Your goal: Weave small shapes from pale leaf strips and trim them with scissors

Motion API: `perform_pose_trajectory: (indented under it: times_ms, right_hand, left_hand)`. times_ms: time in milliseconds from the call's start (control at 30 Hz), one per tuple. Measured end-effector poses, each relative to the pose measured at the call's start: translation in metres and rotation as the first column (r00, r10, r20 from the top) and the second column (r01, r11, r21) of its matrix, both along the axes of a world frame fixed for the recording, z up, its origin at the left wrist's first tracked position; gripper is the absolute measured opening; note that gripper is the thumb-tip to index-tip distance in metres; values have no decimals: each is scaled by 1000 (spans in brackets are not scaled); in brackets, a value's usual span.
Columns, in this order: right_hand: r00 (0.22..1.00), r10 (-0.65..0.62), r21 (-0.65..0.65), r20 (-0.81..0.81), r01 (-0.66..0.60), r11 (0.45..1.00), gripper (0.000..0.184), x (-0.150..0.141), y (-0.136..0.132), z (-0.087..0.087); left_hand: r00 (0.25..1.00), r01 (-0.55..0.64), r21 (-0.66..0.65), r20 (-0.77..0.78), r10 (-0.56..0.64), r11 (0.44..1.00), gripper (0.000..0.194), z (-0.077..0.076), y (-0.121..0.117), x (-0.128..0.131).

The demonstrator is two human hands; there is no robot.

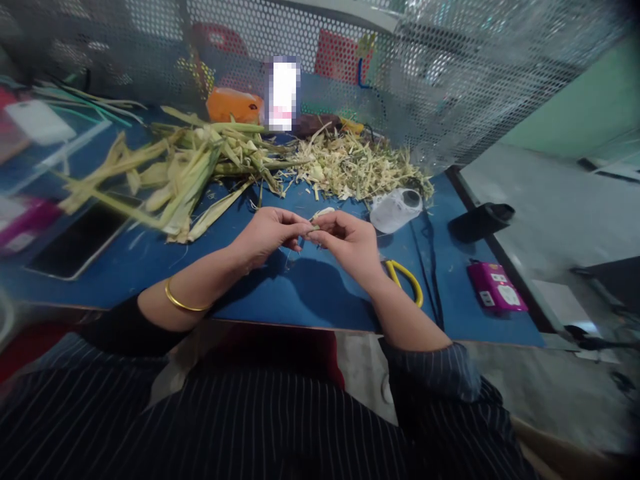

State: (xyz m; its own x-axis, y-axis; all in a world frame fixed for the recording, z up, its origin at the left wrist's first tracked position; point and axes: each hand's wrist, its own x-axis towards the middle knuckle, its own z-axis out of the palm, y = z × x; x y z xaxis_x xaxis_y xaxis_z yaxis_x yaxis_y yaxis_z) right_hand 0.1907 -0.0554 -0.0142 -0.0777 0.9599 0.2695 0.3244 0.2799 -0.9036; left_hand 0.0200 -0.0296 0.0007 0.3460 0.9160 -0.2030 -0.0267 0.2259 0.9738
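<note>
Over the front of the blue table, my left hand and my right hand meet fingertip to fingertip. Both are closed in a pinch on a small piece of pale husk, mostly hidden by the fingers. Beyond my left hand lies a heap of long, dry, yellow-green husks. A pile of short shredded husk scraps spreads behind my right hand. To the right of that hand, a white plastic-wrapped roll lies on its side. Yellow scissor-like handles show beside my right forearm.
A dark flat phone or tablet lies at left. Black straps, a black cylinder and a purple box are at right. A perforated metal panel rises behind the piles, with an orange packet before it.
</note>
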Motion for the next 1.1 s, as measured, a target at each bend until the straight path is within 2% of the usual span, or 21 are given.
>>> perform_pose_trajectory:
  times_ms: [100,200,300,367,433,500,533,567,633,700,733,800,867,933,1033,1100]
  right_hand:
    - [1000,19,12,2,-19,1000,13,3,-2,-1]
    - [993,2,83,117,-12,996,10,8,-3,-1]
    - [985,6,89,173,-21,996,9,12,-2,2]
    - [992,7,62,124,-14,998,9,16,1,4]
    - [998,-44,45,35,42,998,8,22,6,7]
    - [989,-132,27,-73,134,991,7,30,12,9]
    - [977,-173,9,-124,175,984,7,33,16,9]
    - [966,-203,-23,-160,202,979,7,37,19,8]
    - [951,-244,-95,-189,230,969,8,41,26,4]
    - [946,-261,-156,-193,233,960,10,41,32,-3]
    - [944,-265,-184,-197,230,956,12,40,34,-6]
    - [938,-268,-249,-220,212,945,17,37,39,-13]
    - [927,-255,-328,-276,159,931,23,34,43,-19]
    - [908,-222,-384,-356,74,920,28,30,47,-24]
    - [882,-178,-380,-435,0,925,31,23,53,-32]
    - [882,-182,-355,-434,18,935,30,19,56,-37]
  left_hand:
    - [1000,11,-32,-27,-12,999,9,-1,-1,2]
    - [999,9,-40,-43,-11,999,13,-3,-1,5]
    - [999,4,-25,-45,-5,1000,17,-5,-1,6]
    - [999,-3,-20,-44,2,1000,19,-6,-1,7]
    - [998,6,18,-67,-5,1000,21,-8,-3,8]
    - [988,75,144,-147,-54,987,17,-12,-6,10]
    - [973,148,238,-210,-98,960,13,-15,-7,12]
    - [948,245,339,-280,-152,908,10,-17,-9,13]
    - [873,451,503,-422,-246,738,10,-22,-12,16]
    - [801,584,582,-527,-285,566,9,-24,-13,17]
    - [779,617,598,-559,-286,512,8,-23,-13,17]
    - [767,632,622,-587,-259,463,15,-20,-13,16]
    - [792,593,657,-580,-190,465,24,-14,-12,13]
    - [853,475,727,-518,-57,496,27,-10,-11,10]
    - [926,179,836,-321,198,518,32,-9,-7,5]
    - [922,2,840,-212,325,543,35,-11,-1,2]
